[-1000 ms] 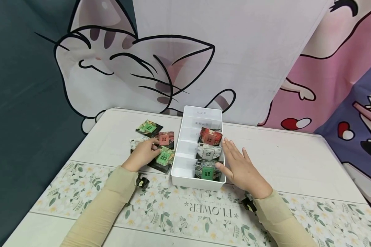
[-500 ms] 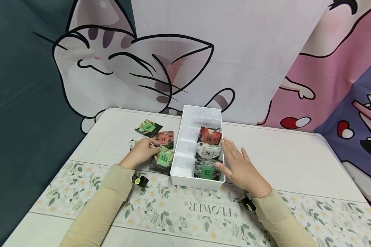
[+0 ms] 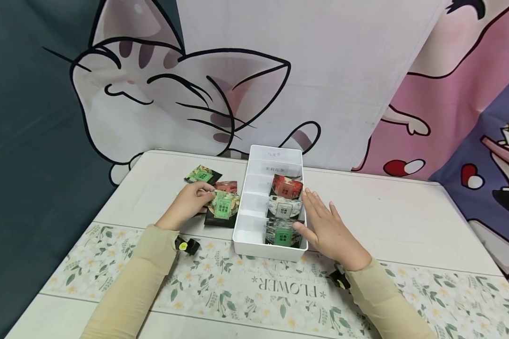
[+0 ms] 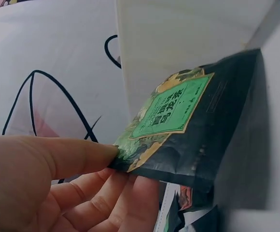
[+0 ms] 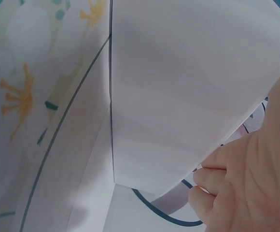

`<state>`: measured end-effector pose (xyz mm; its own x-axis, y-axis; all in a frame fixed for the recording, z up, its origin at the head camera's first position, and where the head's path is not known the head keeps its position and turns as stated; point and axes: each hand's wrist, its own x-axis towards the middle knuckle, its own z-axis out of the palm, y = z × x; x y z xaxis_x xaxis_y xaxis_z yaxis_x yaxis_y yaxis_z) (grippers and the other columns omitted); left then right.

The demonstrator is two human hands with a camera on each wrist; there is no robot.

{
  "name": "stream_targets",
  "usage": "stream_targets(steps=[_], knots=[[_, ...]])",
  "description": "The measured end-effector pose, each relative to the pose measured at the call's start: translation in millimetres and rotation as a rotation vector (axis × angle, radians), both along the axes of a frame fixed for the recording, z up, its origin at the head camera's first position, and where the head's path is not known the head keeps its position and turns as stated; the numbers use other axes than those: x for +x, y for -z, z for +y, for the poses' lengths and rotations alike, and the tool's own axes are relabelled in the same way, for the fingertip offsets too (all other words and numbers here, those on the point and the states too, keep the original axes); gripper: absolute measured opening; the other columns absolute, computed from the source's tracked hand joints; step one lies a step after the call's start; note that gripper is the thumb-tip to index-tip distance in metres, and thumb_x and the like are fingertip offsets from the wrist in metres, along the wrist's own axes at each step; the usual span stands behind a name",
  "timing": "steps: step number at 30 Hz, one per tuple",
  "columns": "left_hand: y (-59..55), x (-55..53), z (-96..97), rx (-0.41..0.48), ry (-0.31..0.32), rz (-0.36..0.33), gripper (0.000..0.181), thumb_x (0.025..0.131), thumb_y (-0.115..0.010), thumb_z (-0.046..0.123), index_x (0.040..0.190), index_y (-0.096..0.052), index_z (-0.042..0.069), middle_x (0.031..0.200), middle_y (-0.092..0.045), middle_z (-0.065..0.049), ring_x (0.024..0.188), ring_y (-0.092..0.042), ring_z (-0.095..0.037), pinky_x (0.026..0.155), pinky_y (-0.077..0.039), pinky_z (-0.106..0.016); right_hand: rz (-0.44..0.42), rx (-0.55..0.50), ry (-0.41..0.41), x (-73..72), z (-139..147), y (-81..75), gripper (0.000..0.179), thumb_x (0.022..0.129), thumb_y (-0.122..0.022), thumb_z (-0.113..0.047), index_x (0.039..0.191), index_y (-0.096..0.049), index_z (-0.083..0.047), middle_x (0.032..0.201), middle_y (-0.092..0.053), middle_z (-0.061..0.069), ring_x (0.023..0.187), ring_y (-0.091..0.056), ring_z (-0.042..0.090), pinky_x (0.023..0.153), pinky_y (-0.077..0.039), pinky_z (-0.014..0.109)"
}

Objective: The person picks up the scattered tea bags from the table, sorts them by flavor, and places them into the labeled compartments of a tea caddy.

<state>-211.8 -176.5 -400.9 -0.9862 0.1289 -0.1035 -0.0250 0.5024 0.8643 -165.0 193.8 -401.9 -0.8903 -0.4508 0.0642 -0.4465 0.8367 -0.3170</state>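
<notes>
My left hand (image 3: 187,202) pinches a tea sachet (image 3: 222,211) by its corner, thumb on top and fingers beneath. The sachet is black with a green label and leafy print; in the left wrist view its sachet face (image 4: 174,111) tilts upward. Just right of it stands a white divided box (image 3: 269,254). My right hand (image 3: 332,230) rests along the box's right side, its fingers straight. Three compartments hold upright sachets on their right half: a red one (image 3: 286,187), a whitish one (image 3: 284,207) and a dark green one (image 3: 283,235).
Behind the held sachet lie a red-labelled sachet (image 3: 226,186), partly covered, and a green-labelled sachet (image 3: 202,175). The box's two far compartments carry handwritten labels. A printed cloth (image 3: 280,84) hangs behind the table (image 3: 398,216).
My left hand has lifted the green-labelled sachet from the pile and drawn it slightly up and back. My right hand stays at the box's side.
</notes>
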Motion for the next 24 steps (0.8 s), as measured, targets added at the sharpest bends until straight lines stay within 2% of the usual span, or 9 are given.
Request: stream_targets(steps=[6,13,17,20,24], knots=[[-2.1,0.6,-1.1,0.028,-0.026,0.007,0.029,0.105,-0.055,0.014,0.127,-0.06,-0.004,0.107,-0.067,-0.018,0.086,-0.065,-0.02,0.075,-0.062,-0.031,0.001,0.003,-0.004,1.2,0.2,0.4,0.083,0.106,-0.042,-0.054,0.163,-0.01,-0.004,0.17,-0.007,0.013,0.156,-0.008,0.034,0.123,-0.003,0.064],[-11.1,-2.2,-1.9,0.064,-0.075,0.08,0.03,0.105,-0.055,0.014,0.127,-0.061,-0.004,0.102,-0.067,-0.016,0.081,-0.066,-0.018,0.076,-0.063,-0.032,0.005,0.002,-0.005,2.2,0.3,-0.9,0.082,0.106,-0.042,-0.054,0.163,-0.011,-0.004,0.17,-0.009,0.013,0.156,-0.008,0.035,0.123,-0.003,0.064],[-21.2,-7.1,-1.4,0.052,-0.095,0.141,0.03,0.105,-0.055,0.015,0.127,-0.061,-0.004,0.102,-0.069,-0.019,0.085,-0.067,-0.026,0.081,-0.063,-0.04,0.008,-0.004,-0.006,2.0,-0.3,-0.1,0.082,0.106,-0.043,-0.053,0.163,-0.011,-0.003,0.17,-0.009,0.014,0.155,-0.01,0.036,0.123,-0.003,0.064],[-31.7,-13.3,1.0,0.035,-0.102,0.17,0.031,0.105,-0.054,0.015,0.128,-0.061,-0.004,0.107,-0.068,-0.021,0.091,-0.067,-0.031,0.083,-0.062,-0.041,0.004,-0.009,-0.004,1.9,-0.5,0.2,0.082,0.106,-0.043,-0.054,0.163,-0.011,-0.003,0.17,-0.007,0.012,0.155,-0.009,0.035,0.123,-0.002,0.063],[-45.8,-23.5,6.8,0.019,-0.113,0.198,0.031,0.105,-0.055,0.015,0.129,-0.061,-0.003,0.113,-0.067,-0.021,0.097,-0.067,-0.032,0.083,-0.063,-0.039,0.002,-0.011,-0.002,2.2,-0.4,-0.5,0.082,0.106,-0.043,-0.054,0.163,-0.011,-0.004,0.17,-0.005,0.01,0.156,-0.007,0.034,0.123,-0.002,0.063]])
